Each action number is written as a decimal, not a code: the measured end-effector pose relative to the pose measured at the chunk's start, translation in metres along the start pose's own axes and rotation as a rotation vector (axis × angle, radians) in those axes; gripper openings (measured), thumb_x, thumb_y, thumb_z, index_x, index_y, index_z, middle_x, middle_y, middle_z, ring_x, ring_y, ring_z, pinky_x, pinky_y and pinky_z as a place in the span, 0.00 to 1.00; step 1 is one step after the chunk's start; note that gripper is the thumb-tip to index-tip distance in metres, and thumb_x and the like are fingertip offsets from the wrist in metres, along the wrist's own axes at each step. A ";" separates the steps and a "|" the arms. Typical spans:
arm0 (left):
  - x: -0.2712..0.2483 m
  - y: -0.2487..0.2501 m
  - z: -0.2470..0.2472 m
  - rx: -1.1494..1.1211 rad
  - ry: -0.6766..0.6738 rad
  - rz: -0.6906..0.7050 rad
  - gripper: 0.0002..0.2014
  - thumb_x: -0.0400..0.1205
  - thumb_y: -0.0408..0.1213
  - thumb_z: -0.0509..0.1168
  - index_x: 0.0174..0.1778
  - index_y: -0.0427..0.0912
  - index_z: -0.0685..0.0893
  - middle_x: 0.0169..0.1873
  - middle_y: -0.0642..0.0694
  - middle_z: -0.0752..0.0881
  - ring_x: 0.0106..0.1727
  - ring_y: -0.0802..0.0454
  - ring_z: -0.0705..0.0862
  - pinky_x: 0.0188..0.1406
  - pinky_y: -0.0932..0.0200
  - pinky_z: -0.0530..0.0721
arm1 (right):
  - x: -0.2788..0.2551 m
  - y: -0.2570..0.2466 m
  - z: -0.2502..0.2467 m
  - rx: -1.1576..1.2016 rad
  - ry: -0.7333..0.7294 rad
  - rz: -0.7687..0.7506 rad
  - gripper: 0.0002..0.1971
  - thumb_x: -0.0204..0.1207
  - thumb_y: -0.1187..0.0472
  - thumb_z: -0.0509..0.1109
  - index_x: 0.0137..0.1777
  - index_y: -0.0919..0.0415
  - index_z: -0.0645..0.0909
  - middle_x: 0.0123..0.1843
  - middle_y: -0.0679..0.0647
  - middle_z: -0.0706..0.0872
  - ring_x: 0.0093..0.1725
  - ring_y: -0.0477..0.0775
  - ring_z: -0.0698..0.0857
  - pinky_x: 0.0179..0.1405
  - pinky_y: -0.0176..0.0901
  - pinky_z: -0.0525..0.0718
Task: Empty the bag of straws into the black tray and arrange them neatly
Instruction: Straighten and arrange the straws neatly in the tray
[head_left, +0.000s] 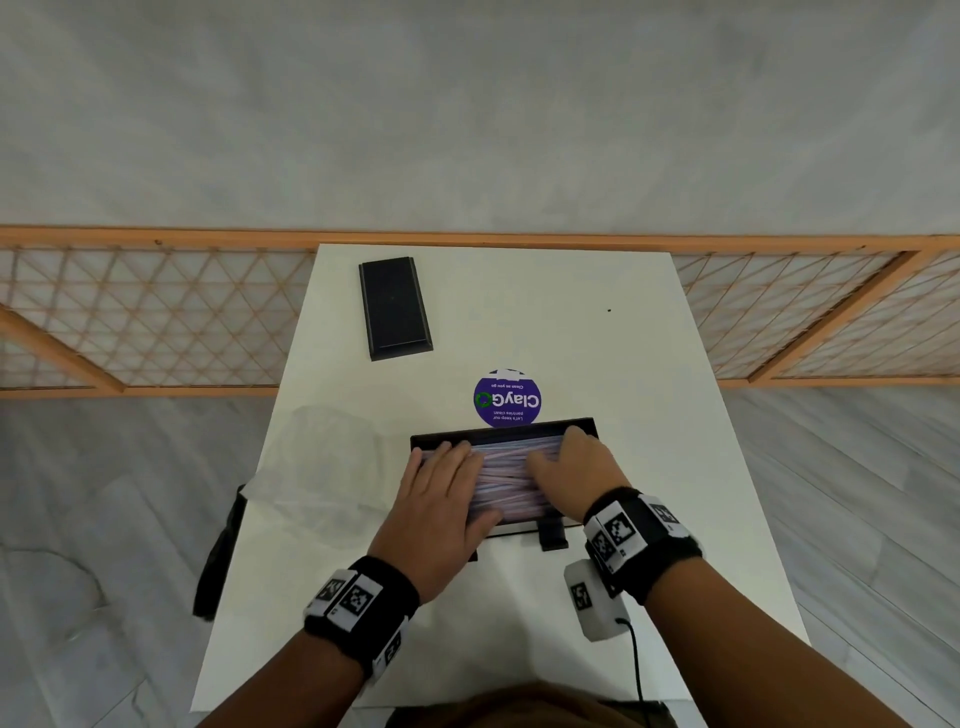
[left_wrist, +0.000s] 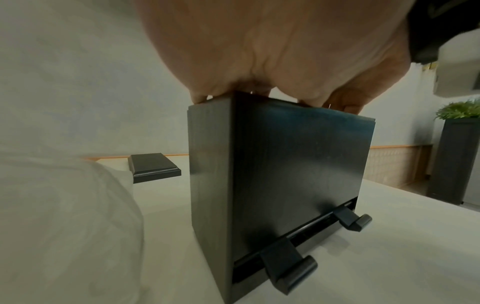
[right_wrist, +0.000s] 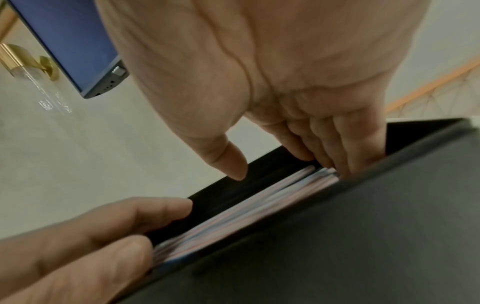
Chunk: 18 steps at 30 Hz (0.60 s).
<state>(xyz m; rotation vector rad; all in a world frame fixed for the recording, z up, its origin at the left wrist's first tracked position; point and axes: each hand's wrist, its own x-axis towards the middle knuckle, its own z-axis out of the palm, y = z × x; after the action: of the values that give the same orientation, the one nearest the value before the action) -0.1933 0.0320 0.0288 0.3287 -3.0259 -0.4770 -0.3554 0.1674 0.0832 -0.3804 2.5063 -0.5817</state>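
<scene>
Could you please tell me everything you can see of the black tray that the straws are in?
The black tray is a tall rectangular box, open on top, with smooth matte walls that look like plastic or painted wood. It stands upright on the white table, just in front of a purple round sticker. Low on its near face runs a slot with two hooked brackets. Pink and blue straws fill it lengthwise. The left hand and right hand press flat on the straws.

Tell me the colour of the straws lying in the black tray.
The straws are pale pink, light blue and white, seen best in the head view.
</scene>
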 end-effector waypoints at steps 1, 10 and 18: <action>0.001 -0.001 -0.001 0.015 -0.009 0.001 0.35 0.88 0.64 0.52 0.85 0.42 0.70 0.83 0.42 0.72 0.85 0.43 0.68 0.88 0.38 0.58 | 0.001 0.000 0.003 0.001 -0.003 0.009 0.15 0.78 0.50 0.67 0.52 0.62 0.72 0.57 0.62 0.83 0.48 0.60 0.80 0.44 0.46 0.75; 0.008 -0.005 -0.006 0.030 -0.034 0.007 0.39 0.86 0.68 0.51 0.86 0.44 0.67 0.83 0.44 0.72 0.85 0.45 0.67 0.89 0.43 0.58 | 0.002 0.005 -0.001 0.020 0.052 -0.080 0.10 0.78 0.56 0.65 0.53 0.61 0.74 0.56 0.60 0.81 0.44 0.57 0.79 0.43 0.44 0.74; 0.012 -0.006 -0.010 0.021 -0.073 -0.019 0.42 0.84 0.72 0.53 0.85 0.43 0.67 0.77 0.46 0.78 0.78 0.50 0.75 0.90 0.46 0.54 | -0.022 0.005 -0.003 -0.298 0.179 -0.341 0.12 0.79 0.58 0.63 0.60 0.59 0.78 0.61 0.55 0.80 0.59 0.60 0.80 0.54 0.52 0.84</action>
<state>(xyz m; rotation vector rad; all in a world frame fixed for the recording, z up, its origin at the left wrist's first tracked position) -0.2029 0.0207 0.0372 0.3490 -3.1028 -0.4682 -0.3401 0.1808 0.0927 -0.9173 2.7268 -0.3789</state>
